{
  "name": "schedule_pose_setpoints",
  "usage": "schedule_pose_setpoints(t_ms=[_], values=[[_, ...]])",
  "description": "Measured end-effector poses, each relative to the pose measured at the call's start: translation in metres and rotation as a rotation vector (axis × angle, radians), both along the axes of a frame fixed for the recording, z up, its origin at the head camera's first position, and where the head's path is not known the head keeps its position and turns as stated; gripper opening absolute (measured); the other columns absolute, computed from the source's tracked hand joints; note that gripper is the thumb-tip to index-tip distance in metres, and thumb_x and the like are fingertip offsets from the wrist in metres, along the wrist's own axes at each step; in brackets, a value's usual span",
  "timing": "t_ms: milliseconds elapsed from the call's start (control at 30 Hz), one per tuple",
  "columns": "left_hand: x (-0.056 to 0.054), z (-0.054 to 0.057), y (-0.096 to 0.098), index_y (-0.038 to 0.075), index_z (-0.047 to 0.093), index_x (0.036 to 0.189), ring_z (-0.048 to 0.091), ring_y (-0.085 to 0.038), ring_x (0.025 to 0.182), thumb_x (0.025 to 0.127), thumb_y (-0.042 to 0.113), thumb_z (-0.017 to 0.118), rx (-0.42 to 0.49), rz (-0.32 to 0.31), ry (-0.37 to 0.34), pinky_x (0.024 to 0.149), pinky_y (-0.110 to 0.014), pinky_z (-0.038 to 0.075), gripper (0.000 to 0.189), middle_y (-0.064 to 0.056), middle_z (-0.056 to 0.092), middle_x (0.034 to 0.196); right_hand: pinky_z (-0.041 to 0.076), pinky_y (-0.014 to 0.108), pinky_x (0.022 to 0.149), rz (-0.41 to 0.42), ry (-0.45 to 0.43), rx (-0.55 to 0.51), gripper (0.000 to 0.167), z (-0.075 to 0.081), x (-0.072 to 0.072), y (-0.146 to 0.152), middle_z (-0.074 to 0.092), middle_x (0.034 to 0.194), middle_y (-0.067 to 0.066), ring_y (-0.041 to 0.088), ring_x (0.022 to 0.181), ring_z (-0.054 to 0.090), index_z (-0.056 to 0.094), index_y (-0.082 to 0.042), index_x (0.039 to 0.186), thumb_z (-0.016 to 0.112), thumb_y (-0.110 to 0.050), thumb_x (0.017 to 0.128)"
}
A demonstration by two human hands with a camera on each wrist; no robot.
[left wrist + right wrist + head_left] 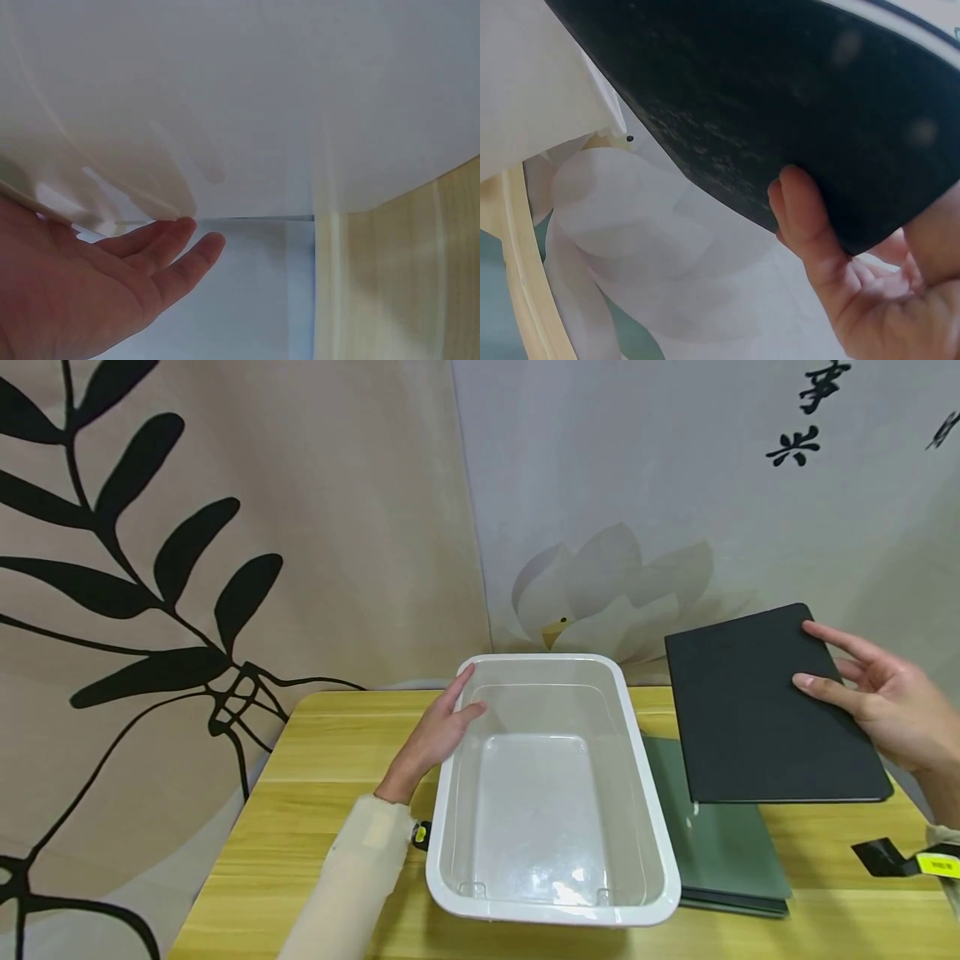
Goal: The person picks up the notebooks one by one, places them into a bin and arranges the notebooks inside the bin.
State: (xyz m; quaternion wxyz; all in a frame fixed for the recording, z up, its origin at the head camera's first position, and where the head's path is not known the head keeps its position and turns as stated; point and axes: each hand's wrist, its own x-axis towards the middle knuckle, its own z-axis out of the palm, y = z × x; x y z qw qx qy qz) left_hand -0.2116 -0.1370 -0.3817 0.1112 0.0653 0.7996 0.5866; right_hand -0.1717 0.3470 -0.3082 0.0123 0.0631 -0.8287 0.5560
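A white plastic basin (pixel 557 913) stands on the table with nothing inside it. My left hand (pixel 437 732) holds its left rim, thumb over the edge and fingers along the outside. From the left wrist view, the fingers of that hand (pixel 112 289) touch the basin's outer wall (pixel 247 97). To the right of the basin, my right hand (pixel 892 702) grips a black hardcover notebook (pixel 757 718) by its right edge, thumb on the front cover. The right wrist view shows fingers curled against the notebook's other cover (pixel 765 105). Below it lie stacked green notebooks (pixel 727 860), partly covered from sight.
The wooden table (pixel 315 835) ends at a hanging cloth (pixel 360 527) printed with dark leaves. A second, paler cloth (pixel 600 460) with a flower and black characters hangs at the back right. The basin touches or nearly touches the green stack.
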Motion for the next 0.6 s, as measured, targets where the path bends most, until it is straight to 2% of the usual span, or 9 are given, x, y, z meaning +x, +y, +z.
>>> schedule_pose_setpoints(t_ms=[200,433,600], values=[[0.000,-0.001,0.000,0.045,0.018,0.156,0.067,-0.032,0.098,0.101,0.037,0.050,0.001,-0.003,0.012,0.071,-0.043,0.059,0.063,-0.002,0.032,0.157,0.056,0.038,0.054,-0.001,0.004,0.016,0.069,0.006,-0.002,-0.005,0.064,0.107,-0.028,0.018,0.069,0.073,0.024,-0.031,0.158,0.055,-0.009,0.100],[0.000,-0.002,-0.001,0.045,0.018,0.155,0.068,-0.031,0.095,0.102,0.037,0.049,0.002,-0.006,0.017,0.071,-0.042,0.059,0.062,0.000,0.030,0.158,0.057,0.039,0.055,-0.009,-0.008,0.045,0.068,0.013,-0.003,-0.013,0.063,0.108,-0.030,0.019,0.069,0.073,0.023,-0.033,0.158,0.055,-0.013,0.101],[0.000,-0.002,-0.001,0.044,0.018,0.156,0.067,-0.031,0.099,0.102,0.037,0.049,-0.006,-0.009,0.029,0.073,-0.041,0.059,0.063,0.003,0.023,0.161,0.056,0.040,0.054,0.004,-0.011,0.002,0.068,0.016,-0.004,-0.018,0.065,0.108,-0.027,0.020,0.069,0.073,0.024,-0.031,0.157,0.056,-0.012,0.100]])
